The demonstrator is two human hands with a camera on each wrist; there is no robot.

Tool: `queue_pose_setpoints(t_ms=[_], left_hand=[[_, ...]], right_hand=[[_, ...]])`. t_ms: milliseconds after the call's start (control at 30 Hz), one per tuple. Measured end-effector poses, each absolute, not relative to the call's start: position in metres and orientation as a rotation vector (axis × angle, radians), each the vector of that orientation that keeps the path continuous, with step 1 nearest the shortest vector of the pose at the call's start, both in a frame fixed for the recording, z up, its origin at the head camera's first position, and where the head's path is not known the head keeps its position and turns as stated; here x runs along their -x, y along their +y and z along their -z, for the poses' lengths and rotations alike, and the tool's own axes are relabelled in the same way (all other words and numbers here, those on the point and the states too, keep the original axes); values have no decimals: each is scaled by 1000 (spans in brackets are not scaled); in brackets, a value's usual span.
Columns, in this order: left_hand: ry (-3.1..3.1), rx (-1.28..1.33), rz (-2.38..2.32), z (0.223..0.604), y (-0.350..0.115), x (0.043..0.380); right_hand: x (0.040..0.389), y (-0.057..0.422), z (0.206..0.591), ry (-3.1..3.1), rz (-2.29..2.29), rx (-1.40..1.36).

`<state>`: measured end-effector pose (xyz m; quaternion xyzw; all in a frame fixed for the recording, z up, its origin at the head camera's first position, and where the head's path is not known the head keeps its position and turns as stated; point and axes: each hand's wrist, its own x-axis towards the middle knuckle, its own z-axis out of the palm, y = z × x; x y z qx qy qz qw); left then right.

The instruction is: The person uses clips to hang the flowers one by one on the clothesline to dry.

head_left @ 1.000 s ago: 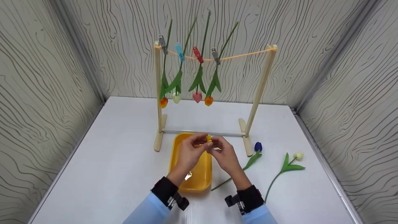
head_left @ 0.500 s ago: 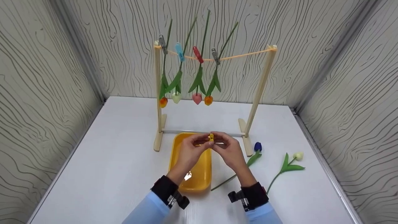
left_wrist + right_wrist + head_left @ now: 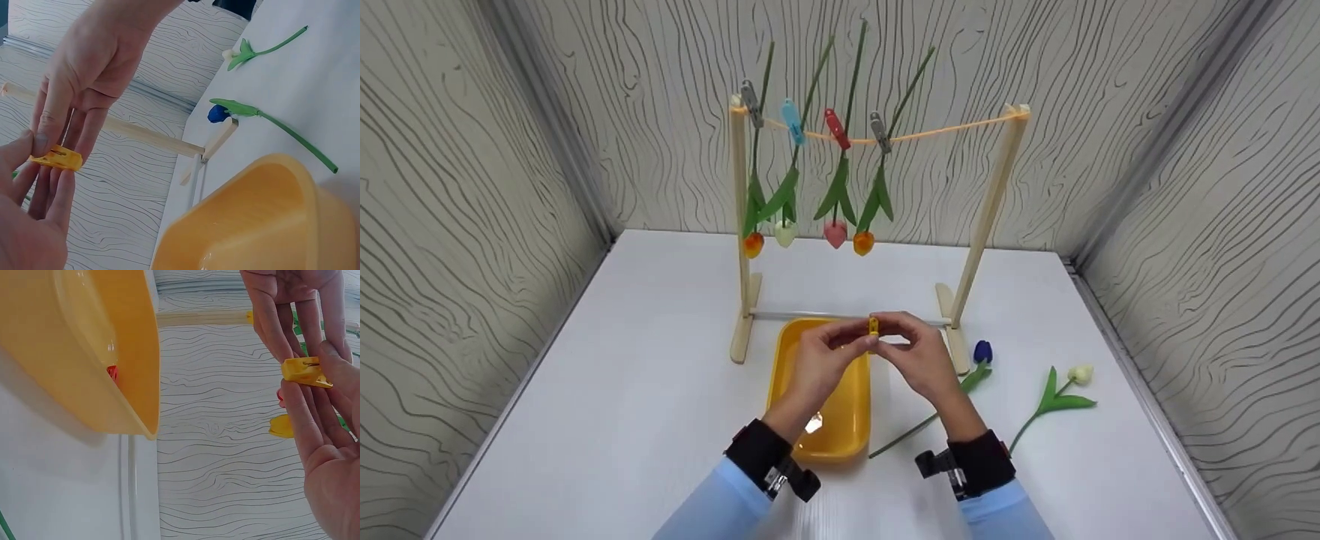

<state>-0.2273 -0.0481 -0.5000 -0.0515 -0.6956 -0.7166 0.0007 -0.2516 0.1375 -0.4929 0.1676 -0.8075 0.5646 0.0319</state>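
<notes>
A small yellow clothespin (image 3: 874, 325) is held between both hands, over the far end of the yellow tray. My left hand (image 3: 826, 360) pinches it from the left, and my right hand (image 3: 916, 352) from the right, the thumbs close together below it. The right wrist view shows the clothespin (image 3: 306, 371) at the fingertips, thumb on one side and fingers on the other. Beneath the left hand lies the tray (image 3: 851, 442), with a red piece (image 3: 112, 373) inside. A blue tulip (image 3: 982, 352) lies beside the right forearm, its stem partly hidden by it.
Behind the hands, a wooden frame (image 3: 990, 202) carries an orange line (image 3: 945, 133). Several tulips hang upside down on it, pinned by grey, blue and red clothespins (image 3: 837, 129). A white tulip (image 3: 1080, 375) lies on the table (image 3: 645, 390) at the right.
The right hand has shifted slightly right and up, its fingers now squarely on the clothespin, which stands more upright and in plainer view. The left hand has barely moved.
</notes>
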Motion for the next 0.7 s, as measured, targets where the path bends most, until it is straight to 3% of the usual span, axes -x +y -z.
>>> queue_pose_setpoints(t_ms=[700], left_hand=[[-2212,177,2184,499,-45,226]], right_hand=[[251,145,484,-2527,-1810,-531]])
